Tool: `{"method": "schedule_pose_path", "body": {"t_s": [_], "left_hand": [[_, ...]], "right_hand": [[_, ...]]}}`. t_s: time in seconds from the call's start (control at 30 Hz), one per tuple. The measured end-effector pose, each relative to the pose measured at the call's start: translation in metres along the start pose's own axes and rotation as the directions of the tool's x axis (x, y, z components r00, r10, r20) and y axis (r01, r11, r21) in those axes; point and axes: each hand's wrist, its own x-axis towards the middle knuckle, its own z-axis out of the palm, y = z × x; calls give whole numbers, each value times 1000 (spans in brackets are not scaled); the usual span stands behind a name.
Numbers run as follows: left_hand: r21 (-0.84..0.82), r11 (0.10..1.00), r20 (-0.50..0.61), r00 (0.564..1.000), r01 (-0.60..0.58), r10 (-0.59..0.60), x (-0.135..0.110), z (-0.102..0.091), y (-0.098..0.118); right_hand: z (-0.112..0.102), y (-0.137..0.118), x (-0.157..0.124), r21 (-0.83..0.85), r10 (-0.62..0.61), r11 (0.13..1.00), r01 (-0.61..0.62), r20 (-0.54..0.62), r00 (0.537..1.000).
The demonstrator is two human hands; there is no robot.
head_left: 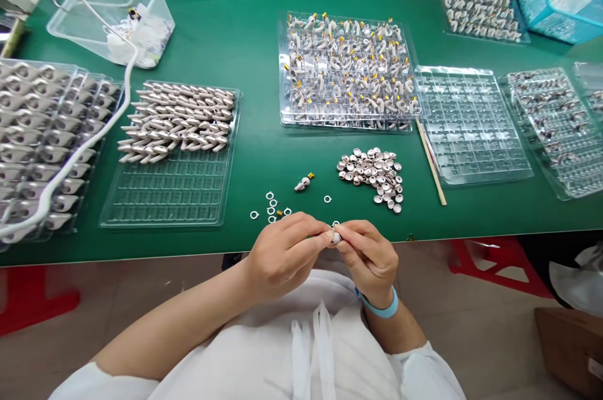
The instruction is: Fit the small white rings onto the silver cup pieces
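Observation:
My left hand (282, 255) and my right hand (370, 259) meet at the table's front edge, fingertips pinched together on one small white earbud part (336, 237). Just beyond them lie several small white rings (272, 205) on the green mat. A loose white earbud piece with a yellow tip (303, 183) lies a little farther out. A heap of small silvery caps (374, 174) sits to the right of it. My right wrist wears a blue band (380, 309).
A clear tray of white earbud parts with yellow tips (346, 73) stands behind the heap. A half-filled tray of white stems (176, 127) is at left, an empty clear tray (471, 124) at right, a thin wooden stick (431, 161) beside it. A white cable (94, 136) crosses the left trays.

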Motion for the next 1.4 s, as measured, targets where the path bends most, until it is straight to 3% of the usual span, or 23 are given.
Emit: {"method": "schedule_pose_path", "body": {"t_s": [0.37,0.5,0.87,1.07,1.2,1.4], "left_hand": [[51,999,-3,1000,-3,3,-4,3,-1],[63,998,-37,999,10,-7,-4,5,-1],[4,999,-69,996,49,-49,-2,8,0],[-17,998,-58,996,62,-63,-2,8,-1],[4,986,-51,985,168,-168,0,10,1],[20,998,-80,995,65,-63,1,12,-1]], "right_hand": [[5,-2,-3,-203,-154,968,149,-8,988],[6,-6,-5,-270,-149,952,145,6,989],[10,-13,5,-232,-107,968,95,-42,993],[4,-15,12,-253,-162,953,166,38,986],[0,-12,12,-263,-163,948,181,88,983],[3,-13,13,-318,-199,924,211,68,978]]}}
